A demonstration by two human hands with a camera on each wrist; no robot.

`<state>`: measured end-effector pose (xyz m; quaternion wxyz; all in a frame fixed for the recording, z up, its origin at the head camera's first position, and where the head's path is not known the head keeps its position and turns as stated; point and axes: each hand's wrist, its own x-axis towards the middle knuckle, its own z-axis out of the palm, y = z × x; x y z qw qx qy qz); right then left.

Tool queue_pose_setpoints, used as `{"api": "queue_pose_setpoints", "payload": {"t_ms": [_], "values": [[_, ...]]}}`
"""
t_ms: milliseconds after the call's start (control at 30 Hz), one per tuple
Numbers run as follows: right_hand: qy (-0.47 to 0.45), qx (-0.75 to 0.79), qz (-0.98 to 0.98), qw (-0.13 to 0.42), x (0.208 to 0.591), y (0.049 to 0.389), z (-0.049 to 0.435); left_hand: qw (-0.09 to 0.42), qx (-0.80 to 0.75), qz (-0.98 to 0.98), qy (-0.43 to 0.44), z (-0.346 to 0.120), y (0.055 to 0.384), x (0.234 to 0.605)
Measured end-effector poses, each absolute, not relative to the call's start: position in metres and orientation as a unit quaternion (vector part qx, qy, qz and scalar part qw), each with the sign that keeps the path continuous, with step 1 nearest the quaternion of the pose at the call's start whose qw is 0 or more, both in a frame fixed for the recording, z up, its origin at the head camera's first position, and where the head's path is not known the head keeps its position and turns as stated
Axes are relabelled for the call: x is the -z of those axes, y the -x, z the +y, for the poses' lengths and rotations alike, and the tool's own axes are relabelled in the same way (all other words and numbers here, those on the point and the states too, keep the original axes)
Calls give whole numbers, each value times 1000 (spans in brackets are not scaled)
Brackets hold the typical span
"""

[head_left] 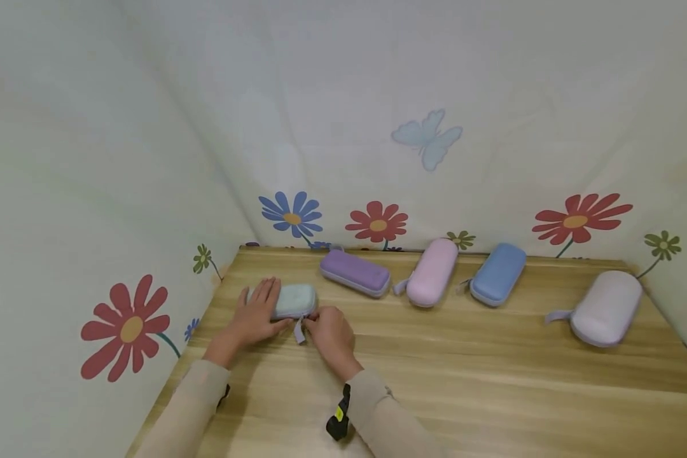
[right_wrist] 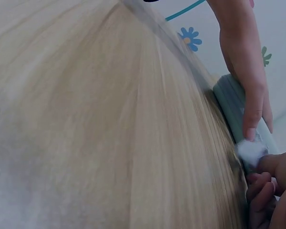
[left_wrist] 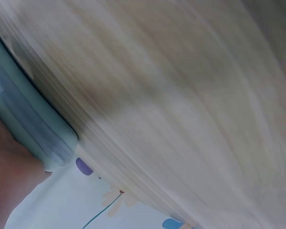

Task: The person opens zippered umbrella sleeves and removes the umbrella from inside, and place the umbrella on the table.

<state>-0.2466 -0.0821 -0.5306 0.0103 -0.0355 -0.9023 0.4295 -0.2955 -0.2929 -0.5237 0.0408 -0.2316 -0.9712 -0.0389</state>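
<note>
Mint case [head_left: 294, 300] under a flat left hand [head_left: 256, 316], right hand [head_left: 332, 334] pinching its strap [head_left: 299, 332]; purple case [head_left: 355, 272] near, pink case [head_left: 432, 273] farther.

A purple case [head_left: 355, 271], pink case [head_left: 433, 273], blue case [head_left: 498, 274] and white case [head_left: 607, 308] lie on the table [head_left: 492, 381]; behind, a backdrop [head_left: 332, 95] bears flowers [head_left: 575, 222] and a butterfly [head_left: 428, 138].

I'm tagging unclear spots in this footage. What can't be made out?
- Head: the left part of the green case, covered by the left hand.
- Head: the right hand's exact hold on the tag, hidden by the hand itself.
- Left wrist: one end of the green case, cut off by the left edge.
- Right wrist: the tag's details, blurred.
</note>
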Motion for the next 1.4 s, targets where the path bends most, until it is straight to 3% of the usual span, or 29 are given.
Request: {"api": "queue_pose_setpoints", "payload": {"t_ms": [567,867,1033,1400], "values": [[97,-349,-932,30,522,254,-96,-8,78,-976,204,-287,301,512],[51,-314,-946,61,524,262,-89,-68,94,-978,175,-285,306,508],[-16,-260,-963,66,526,264,-86,-69,93,-978,171,-284,304,508],[-108,-119,-978,135,530,269,-76,-70,85,-979,170,-284,305,509]]}}
